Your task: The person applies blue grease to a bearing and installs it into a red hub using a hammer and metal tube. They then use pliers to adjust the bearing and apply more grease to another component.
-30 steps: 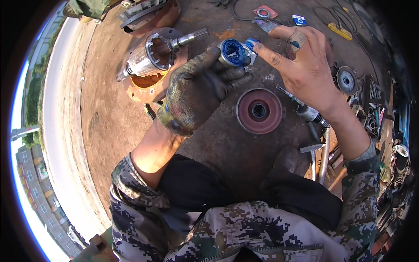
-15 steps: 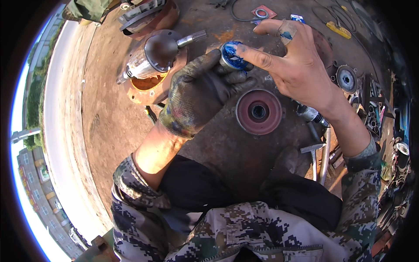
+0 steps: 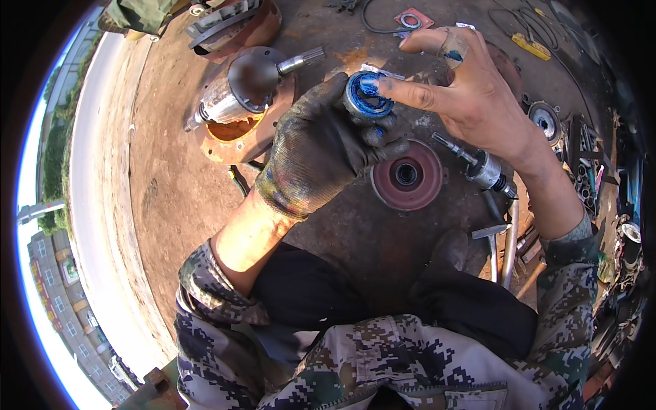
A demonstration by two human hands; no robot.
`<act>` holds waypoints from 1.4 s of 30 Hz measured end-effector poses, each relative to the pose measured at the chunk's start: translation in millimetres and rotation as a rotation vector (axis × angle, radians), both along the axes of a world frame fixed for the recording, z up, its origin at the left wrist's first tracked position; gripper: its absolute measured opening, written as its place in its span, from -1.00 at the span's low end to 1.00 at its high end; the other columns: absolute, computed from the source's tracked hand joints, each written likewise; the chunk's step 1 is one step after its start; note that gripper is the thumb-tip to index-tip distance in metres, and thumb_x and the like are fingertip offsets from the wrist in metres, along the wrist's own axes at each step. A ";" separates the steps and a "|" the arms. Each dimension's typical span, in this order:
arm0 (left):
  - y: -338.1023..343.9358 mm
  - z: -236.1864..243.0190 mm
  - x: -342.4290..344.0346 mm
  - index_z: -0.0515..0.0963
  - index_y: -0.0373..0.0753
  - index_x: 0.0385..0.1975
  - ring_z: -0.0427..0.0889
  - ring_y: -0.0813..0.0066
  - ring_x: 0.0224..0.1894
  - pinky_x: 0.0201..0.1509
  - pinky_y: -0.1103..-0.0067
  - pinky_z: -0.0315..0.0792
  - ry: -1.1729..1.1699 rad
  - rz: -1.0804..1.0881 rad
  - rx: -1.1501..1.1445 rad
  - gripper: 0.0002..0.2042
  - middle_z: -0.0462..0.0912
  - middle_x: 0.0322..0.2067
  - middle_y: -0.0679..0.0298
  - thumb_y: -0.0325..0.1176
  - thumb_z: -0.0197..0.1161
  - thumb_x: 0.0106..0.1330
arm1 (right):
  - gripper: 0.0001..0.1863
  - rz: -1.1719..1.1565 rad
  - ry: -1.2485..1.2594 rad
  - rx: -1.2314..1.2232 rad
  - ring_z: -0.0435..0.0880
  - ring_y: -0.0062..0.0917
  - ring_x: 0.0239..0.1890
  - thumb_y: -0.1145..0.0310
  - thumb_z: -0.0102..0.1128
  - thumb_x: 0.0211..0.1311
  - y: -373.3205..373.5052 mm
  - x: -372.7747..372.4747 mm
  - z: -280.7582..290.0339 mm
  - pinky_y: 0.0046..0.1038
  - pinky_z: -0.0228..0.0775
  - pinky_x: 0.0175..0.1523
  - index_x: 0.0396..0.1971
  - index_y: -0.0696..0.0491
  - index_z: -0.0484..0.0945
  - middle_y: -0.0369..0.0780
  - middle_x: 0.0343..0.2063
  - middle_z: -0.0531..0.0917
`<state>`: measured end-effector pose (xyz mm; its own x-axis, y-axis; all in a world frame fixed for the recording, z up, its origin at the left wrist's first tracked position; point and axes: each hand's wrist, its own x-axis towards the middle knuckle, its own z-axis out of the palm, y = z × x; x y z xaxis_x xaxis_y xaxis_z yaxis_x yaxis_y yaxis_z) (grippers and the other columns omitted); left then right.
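Note:
My left hand (image 3: pixel 307 147), in a dark, stained work glove, is closed around a round metal bearing (image 3: pixel 353 104). Thick blue grease (image 3: pixel 370 91) coats the bearing's upturned face and ring. My bare right hand (image 3: pixel 482 102) has its fingers apart; one outstretched finger touches the greased side of the bearing. Another finger, held farther away, carries a pale wrap with a blue smear. Below the hands, a reddish-brown round housing (image 3: pixel 425 189) with a dark central hole lies on the ground, partly covered by the gloved fingers.
A metal shaft tool (image 3: pixel 485 171) and a hammer (image 3: pixel 490 232) lie at the right, near piled parts (image 3: pixel 591 164). Far left stands a rusty flanged casing (image 3: pixel 232 130) with a motor-like body (image 3: pixel 229 96). A ring on red paper (image 3: pixel 410 21) and cables (image 3: pixel 536 27) lie beyond.
The bearing has tilted in my left hand, so its greased ring faces up more. My right hand has shifted slightly right, uncovering the metal shaft tool.

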<state>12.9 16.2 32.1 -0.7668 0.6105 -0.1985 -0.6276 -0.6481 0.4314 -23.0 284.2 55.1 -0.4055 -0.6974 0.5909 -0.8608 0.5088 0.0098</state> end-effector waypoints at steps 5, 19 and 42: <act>-2.0 -1.9 1.9 0.64 -0.15 0.22 0.74 0.24 -0.17 0.20 0.01 0.67 -0.098 -0.054 0.113 -0.59 0.79 -0.08 0.18 0.03 0.10 0.70 | -0.21 -0.064 0.125 0.101 0.55 -0.22 0.25 0.76 0.29 0.10 1.2 2.2 9.2 -0.17 0.41 0.33 0.20 -0.46 0.82 -0.29 0.24 0.61; -6.1 -10.5 -3.0 0.60 -0.26 0.25 0.74 0.11 -0.15 0.27 -0.13 0.62 -0.072 -0.072 0.201 -0.57 0.77 -0.03 0.04 -0.03 0.08 0.71 | -0.19 0.056 -0.202 -0.135 0.53 -0.23 0.18 0.79 0.32 0.02 4.6 4.2 -12.5 -0.20 0.50 0.25 0.27 -0.28 0.77 -0.19 0.19 0.56; -6.4 -10.7 -6.3 0.48 -0.24 0.41 0.69 0.14 0.10 0.40 -0.01 0.57 0.061 -0.011 0.214 -0.56 0.67 0.24 0.09 -0.18 0.15 0.66 | -0.24 -0.056 -0.169 -0.075 0.54 -0.26 0.27 0.70 0.36 0.11 -6.0 15.9 -4.0 -0.13 0.38 0.34 0.28 -0.36 0.77 -0.22 0.22 0.61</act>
